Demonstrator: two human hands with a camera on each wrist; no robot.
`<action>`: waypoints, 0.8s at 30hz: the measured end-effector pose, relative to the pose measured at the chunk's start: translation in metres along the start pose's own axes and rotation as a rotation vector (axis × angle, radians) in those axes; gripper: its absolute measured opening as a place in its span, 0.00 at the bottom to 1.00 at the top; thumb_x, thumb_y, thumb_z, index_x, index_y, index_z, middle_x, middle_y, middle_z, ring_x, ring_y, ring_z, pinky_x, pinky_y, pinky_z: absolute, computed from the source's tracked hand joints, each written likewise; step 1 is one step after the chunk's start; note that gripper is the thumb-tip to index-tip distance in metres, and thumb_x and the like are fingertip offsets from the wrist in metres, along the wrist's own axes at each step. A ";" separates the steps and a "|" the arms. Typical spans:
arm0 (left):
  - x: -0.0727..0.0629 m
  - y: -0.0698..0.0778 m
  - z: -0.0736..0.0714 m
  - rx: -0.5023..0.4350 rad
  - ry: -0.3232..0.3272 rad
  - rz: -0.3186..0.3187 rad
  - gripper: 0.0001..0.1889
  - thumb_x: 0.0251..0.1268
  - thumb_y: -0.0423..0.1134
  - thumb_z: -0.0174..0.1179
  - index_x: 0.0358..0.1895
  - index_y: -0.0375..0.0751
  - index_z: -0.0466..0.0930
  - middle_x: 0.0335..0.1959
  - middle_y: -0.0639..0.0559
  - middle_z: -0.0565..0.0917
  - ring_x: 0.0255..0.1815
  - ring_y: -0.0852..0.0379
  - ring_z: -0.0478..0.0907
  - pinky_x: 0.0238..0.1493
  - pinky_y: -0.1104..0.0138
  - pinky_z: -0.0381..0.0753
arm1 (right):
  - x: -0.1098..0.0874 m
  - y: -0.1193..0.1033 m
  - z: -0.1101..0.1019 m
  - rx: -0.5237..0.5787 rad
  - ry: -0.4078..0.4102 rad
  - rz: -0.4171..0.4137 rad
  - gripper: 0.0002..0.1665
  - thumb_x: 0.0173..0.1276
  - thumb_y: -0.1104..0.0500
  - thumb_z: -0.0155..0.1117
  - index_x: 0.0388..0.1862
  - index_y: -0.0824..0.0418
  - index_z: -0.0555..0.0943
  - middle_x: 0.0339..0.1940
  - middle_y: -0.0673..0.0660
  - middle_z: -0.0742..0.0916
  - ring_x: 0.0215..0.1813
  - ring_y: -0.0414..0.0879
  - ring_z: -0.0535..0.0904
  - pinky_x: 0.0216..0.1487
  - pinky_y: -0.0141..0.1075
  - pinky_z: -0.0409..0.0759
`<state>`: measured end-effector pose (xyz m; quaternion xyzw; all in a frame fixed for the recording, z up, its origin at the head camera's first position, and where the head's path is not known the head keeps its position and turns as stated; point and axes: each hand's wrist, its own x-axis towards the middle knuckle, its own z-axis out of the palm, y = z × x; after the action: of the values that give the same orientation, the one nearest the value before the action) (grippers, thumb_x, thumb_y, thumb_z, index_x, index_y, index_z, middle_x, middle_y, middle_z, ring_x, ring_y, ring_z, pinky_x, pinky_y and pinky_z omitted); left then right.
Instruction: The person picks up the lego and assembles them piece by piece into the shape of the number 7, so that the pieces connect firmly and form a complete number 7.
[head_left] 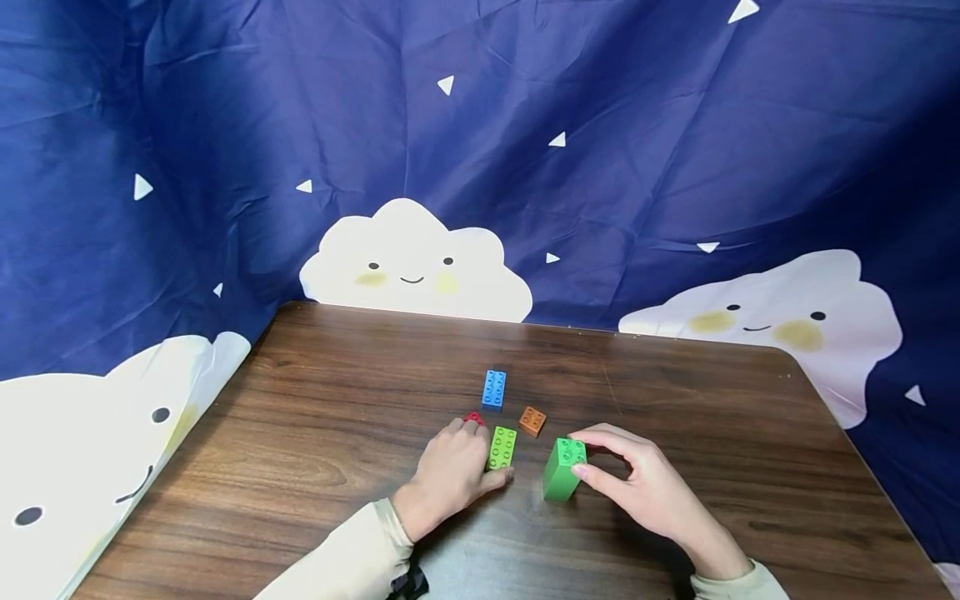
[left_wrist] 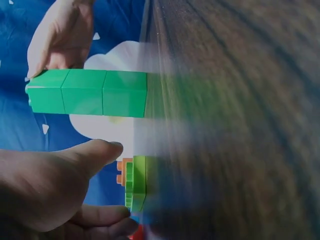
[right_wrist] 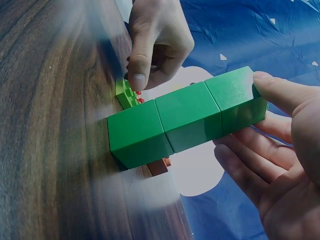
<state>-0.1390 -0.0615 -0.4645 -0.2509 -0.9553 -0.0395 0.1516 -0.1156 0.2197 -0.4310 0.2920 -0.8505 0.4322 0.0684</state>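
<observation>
My right hand (head_left: 652, 483) pinches the top of a green brick stack (head_left: 561, 475) between thumb and fingers. The stack stands upright, three bricks tall in the right wrist view, its base at the tabletop. To its left, my left hand (head_left: 453, 467) reaches over a lime green brick (head_left: 502, 448) lying studs up. In the left wrist view the thumb stands apart from the lime brick (left_wrist: 139, 182), and the fingertips are right at its other end. A red brick (head_left: 474, 417) shows just beyond the left fingers, mostly hidden by them.
A blue brick (head_left: 493, 389) lies farther back on the brown wooden table (head_left: 337, 400). Between it and the green stack is a small orange-brown brick (head_left: 532, 421). Behind the table's far edge hangs a dark blue cloth (head_left: 585, 183) with white clouds.
</observation>
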 end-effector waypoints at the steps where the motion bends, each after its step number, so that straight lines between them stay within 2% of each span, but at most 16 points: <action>1: 0.000 0.001 0.000 0.015 -0.007 0.003 0.28 0.59 0.67 0.74 0.35 0.43 0.83 0.31 0.53 0.83 0.33 0.54 0.78 0.40 0.64 0.83 | 0.000 0.000 0.000 -0.002 -0.001 0.003 0.21 0.73 0.63 0.74 0.62 0.49 0.86 0.55 0.46 0.90 0.53 0.35 0.87 0.54 0.36 0.88; 8: 0.000 0.005 0.002 0.105 -0.025 0.010 0.30 0.57 0.69 0.74 0.33 0.43 0.85 0.30 0.52 0.84 0.33 0.54 0.80 0.36 0.64 0.85 | -0.001 0.001 0.000 0.008 -0.008 0.019 0.21 0.74 0.63 0.74 0.62 0.48 0.86 0.55 0.46 0.90 0.53 0.36 0.87 0.54 0.37 0.89; 15: 0.000 0.002 0.005 0.077 -0.042 0.005 0.19 0.57 0.56 0.75 0.32 0.43 0.85 0.31 0.51 0.85 0.35 0.53 0.81 0.37 0.63 0.86 | -0.001 0.001 0.000 0.022 -0.009 0.018 0.20 0.74 0.63 0.73 0.62 0.49 0.86 0.55 0.46 0.90 0.53 0.37 0.87 0.53 0.38 0.89; 17: 0.000 0.001 0.005 0.068 -0.040 0.006 0.18 0.58 0.55 0.74 0.32 0.43 0.85 0.32 0.51 0.85 0.35 0.53 0.81 0.37 0.63 0.87 | -0.001 0.001 0.000 0.024 -0.008 0.016 0.20 0.74 0.63 0.73 0.62 0.49 0.86 0.55 0.46 0.90 0.52 0.38 0.87 0.53 0.38 0.89; 21: 0.001 0.001 0.003 0.090 -0.036 0.017 0.25 0.62 0.64 0.72 0.32 0.43 0.85 0.32 0.52 0.84 0.34 0.54 0.80 0.38 0.64 0.86 | -0.001 0.000 0.000 0.026 -0.011 0.029 0.20 0.74 0.62 0.73 0.63 0.49 0.86 0.55 0.46 0.90 0.53 0.37 0.87 0.52 0.38 0.89; 24: 0.003 0.003 0.003 0.144 -0.012 0.026 0.29 0.61 0.70 0.71 0.31 0.43 0.85 0.30 0.53 0.83 0.31 0.55 0.78 0.34 0.65 0.84 | -0.001 0.000 0.000 0.032 -0.013 0.035 0.20 0.75 0.62 0.73 0.63 0.49 0.86 0.56 0.46 0.90 0.53 0.37 0.87 0.53 0.38 0.89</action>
<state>-0.1410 -0.0574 -0.4666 -0.2517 -0.9533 0.0330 0.1639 -0.1150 0.2198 -0.4315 0.2808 -0.8488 0.4451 0.0507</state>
